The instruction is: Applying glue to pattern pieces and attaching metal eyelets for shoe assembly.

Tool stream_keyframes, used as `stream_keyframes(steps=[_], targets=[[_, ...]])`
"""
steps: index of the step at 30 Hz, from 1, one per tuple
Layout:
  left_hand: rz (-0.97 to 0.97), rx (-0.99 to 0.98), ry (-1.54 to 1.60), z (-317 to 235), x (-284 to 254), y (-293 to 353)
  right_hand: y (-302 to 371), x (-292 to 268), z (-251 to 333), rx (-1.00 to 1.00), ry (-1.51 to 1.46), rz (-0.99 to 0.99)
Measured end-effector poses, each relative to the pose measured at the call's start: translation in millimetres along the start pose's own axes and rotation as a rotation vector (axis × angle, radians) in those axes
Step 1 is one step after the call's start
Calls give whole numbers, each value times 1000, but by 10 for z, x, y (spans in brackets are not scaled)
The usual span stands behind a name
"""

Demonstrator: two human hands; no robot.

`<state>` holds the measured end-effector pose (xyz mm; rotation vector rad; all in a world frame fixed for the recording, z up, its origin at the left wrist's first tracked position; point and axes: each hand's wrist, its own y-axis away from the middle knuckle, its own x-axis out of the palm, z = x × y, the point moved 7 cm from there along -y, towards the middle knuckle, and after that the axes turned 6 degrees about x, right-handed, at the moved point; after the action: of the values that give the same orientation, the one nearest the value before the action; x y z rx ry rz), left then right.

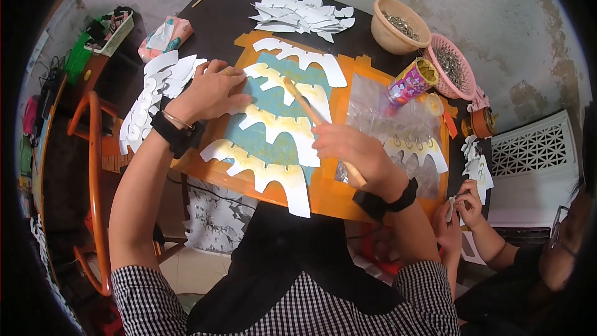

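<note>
My right hand is closed round the wooden handle of a brush. The brush's tip rests on a white cut-out paper piece with scalloped edges, smeared yellowish. My left hand lies with fingers stretched out at the left ends of the pieces. Two similar smeared pieces lie nearer me, a middle one and a near one. Beyond them is a mostly white piece. They lie over a blue-green sheet edged with orange tape.
White cut-outs are piled at the back and left. A tissue pack sits back left. Beige and pink baskets of small metal parts and a purple can stand right. A co-worker's hands handle a small piece.
</note>
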<state>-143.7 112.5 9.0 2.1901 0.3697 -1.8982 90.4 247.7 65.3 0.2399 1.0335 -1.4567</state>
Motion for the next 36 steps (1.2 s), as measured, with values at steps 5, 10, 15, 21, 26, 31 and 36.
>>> stream_keyframes(steps=[5,10,15,21,26,31,36], targets=[[57,-16,31,-39,-40,-26,-98,-32,-53,31,-38,24],[41,-22,2,-33,-16,-14,-215,-24,-162,21,-50,10],[39,-23,-15,-81,-37,-7,-25,-69,-79,40,21,50],[32,-14,-27,-32,-25,-17,-10,-83,-30,31,19,58],[35,-12,-38,-34,-31,-28,62,-262,11,-1,15,-28],[41,2,-31,-55,-67,-31,217,-262,36,85,44,-56],[-40,52,-45,-20,-27,-12,361,-296,13,91,44,-93]])
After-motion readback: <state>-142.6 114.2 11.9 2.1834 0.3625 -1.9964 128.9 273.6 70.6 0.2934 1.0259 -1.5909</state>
